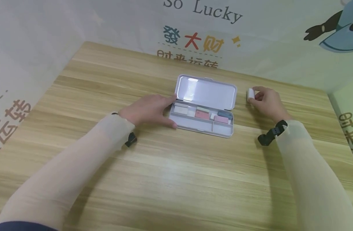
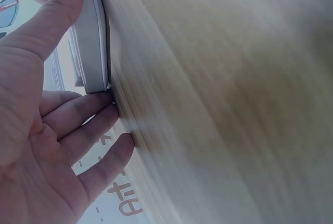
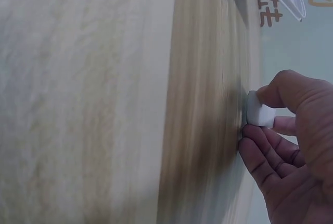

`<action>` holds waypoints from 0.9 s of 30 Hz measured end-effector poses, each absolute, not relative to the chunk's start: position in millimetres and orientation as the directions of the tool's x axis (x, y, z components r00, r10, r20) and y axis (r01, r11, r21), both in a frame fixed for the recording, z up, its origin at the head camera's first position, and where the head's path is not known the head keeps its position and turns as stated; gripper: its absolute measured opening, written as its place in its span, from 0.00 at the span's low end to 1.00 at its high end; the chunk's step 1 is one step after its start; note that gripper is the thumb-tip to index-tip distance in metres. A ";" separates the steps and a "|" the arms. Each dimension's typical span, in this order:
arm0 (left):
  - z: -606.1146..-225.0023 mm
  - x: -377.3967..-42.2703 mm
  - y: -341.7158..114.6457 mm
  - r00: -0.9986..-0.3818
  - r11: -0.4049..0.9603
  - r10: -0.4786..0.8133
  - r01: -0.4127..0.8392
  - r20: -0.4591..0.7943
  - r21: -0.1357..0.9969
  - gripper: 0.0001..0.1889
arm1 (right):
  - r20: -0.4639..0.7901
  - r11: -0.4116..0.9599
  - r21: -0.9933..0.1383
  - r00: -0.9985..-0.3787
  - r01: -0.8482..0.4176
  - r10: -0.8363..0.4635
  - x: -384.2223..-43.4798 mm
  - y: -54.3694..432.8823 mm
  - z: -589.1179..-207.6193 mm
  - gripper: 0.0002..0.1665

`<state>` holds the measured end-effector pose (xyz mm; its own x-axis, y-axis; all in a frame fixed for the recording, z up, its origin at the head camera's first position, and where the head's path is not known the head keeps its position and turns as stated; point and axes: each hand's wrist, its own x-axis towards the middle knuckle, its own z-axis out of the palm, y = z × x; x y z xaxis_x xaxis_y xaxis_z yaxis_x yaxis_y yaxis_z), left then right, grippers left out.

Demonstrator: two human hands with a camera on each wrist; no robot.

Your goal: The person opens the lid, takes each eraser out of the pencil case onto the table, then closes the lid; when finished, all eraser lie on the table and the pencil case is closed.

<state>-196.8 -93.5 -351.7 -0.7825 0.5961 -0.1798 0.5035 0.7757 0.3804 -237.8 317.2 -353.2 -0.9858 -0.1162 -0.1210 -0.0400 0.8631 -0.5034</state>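
An open pale pencil case [image 1: 193,124] lies on the wooden table, its lid [image 1: 206,93] tipped back. At the case's left end rests my left hand [image 1: 148,110], thumb at the front corner and forefinger near the hinge. In the left wrist view its fingers [image 2: 91,112] are extended, some against the case's end wall. To the right of the case, my right hand [image 1: 267,101] pinches a white eraser [image 1: 251,93] between thumb and fingers. The right wrist view has this eraser [image 3: 260,110] standing close at the table surface.
Inside the case's back compartment sit a white eraser [image 1: 180,110], a pink eraser [image 1: 202,114], another pink eraser [image 1: 221,119] and a blue-grey piece [image 1: 224,114]. A printed cloth [image 1: 124,25] hangs behind the wooden table [image 1: 170,179].
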 end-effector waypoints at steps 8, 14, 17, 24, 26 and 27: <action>-351.5 -197.1 -92.7 -0.783 0.777 0.594 0.497 -0.186 0.386 0.57 | -0.169 0.885 -0.464 -0.977 -0.035 -0.127 -240.8 315.4 -350.3 0.36; -351.0 -196.2 -93.3 -0.783 0.778 0.594 0.500 -0.186 0.379 0.57 | -0.200 0.891 -0.453 -0.972 -0.023 -0.126 -243.1 312.7 -348.7 0.36; -350.6 -196.1 -92.9 -0.782 0.779 0.594 0.501 -0.188 0.377 0.57 | -0.208 0.894 -0.447 -0.971 -0.016 -0.122 -243.2 312.5 -348.6 0.37; -350.5 -195.7 -92.8 -0.782 0.781 0.592 0.498 -0.193 0.378 0.58 | -0.211 0.899 -0.437 -0.971 -0.013 -0.117 -244.2 311.6 -350.1 0.38; -350.8 -196.0 -92.9 -0.782 0.779 0.593 0.498 -0.193 0.380 0.58 | -0.207 0.900 -0.435 -0.971 -0.016 -0.118 -244.4 311.7 -350.5 0.38; -350.9 -196.0 -93.0 -0.781 0.778 0.594 0.499 -0.191 0.382 0.58 | -0.206 0.901 -0.434 -0.971 -0.018 -0.119 -244.4 311.9 -350.6 0.38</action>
